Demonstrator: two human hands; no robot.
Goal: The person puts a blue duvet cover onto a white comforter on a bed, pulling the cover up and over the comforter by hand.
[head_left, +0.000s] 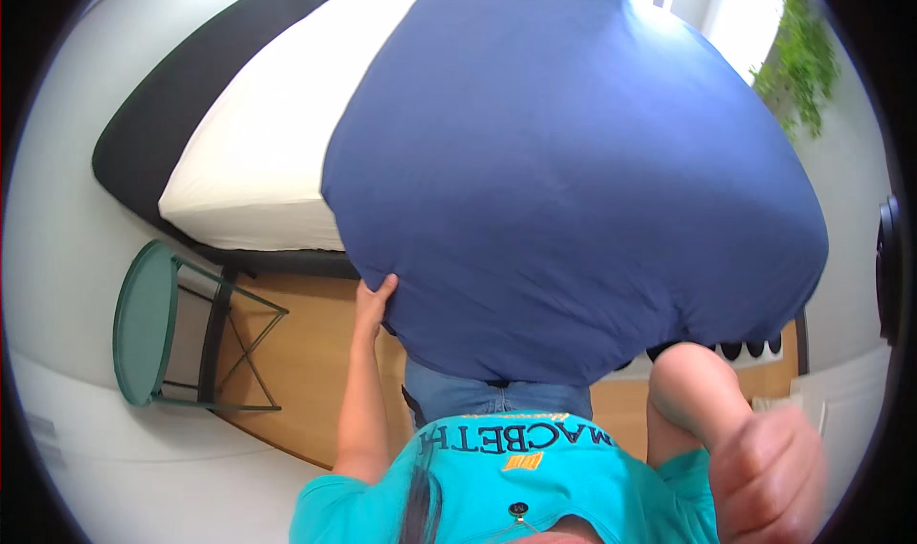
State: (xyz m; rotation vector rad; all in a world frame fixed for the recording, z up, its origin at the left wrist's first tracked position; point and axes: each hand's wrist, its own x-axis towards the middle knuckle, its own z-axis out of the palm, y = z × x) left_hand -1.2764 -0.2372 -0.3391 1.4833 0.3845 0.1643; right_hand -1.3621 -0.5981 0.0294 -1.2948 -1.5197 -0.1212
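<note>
A navy blue sheet or duvet cover (573,152) lies spread over most of the bed and hangs down its near side to my waist. My left hand (375,300) grips its near left edge, thumb on top; the fingers beneath are hidden by the cloth. Raised on the right, close to the camera and slightly blurred, my right hand (772,472) is curled into a fist with nothing visible in it, apart from the cloth. To the left of the blue cloth a white fitted sheet (272,114) shows on the mattress.
A black headboard (205,95) stands at the bed's left end. Left of me is a green round folding side table (145,324) on the wooden floor (301,343). Several dark shoes (753,348) sit near the right end, and a green plant (804,57) hangs by the bright window.
</note>
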